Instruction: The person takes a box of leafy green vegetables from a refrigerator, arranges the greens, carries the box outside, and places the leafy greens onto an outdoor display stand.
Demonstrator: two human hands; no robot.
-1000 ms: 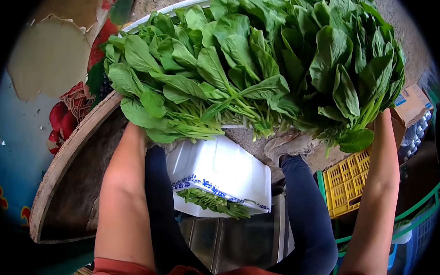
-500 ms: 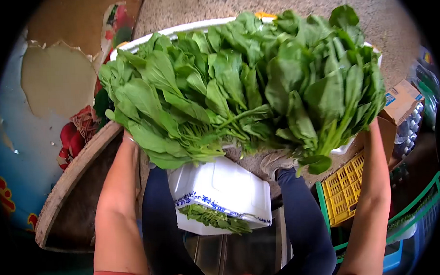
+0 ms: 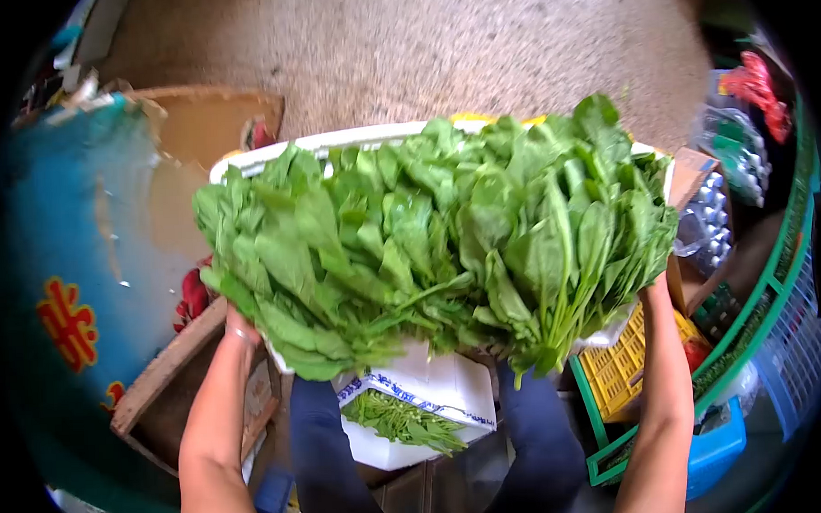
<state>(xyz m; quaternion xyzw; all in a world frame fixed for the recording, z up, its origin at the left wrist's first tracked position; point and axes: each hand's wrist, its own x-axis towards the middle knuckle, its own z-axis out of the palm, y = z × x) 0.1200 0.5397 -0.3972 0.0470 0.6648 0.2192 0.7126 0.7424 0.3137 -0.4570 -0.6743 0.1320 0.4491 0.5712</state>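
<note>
A wide white foam box heaped with leafy greens is held out in front of me, its rim showing along the back and sides. My left hand is at the box's left end, its fingers hidden beneath the leaves. At the right end is my right hand, with its fingers also covered by leaves and box. A smaller white box with cut green stems in it sits below, between my legs.
Left are a blue printed board and a wooden-edged container. Right are a yellow crate, a green-framed basket, a blue bin, a cardboard box and plastic bags. Concrete floor lies beyond.
The heaped box and both hands have moved down in view, toward my body. More floor shows beyond it, and more of the printed board and the right-side bags has come into view.
</note>
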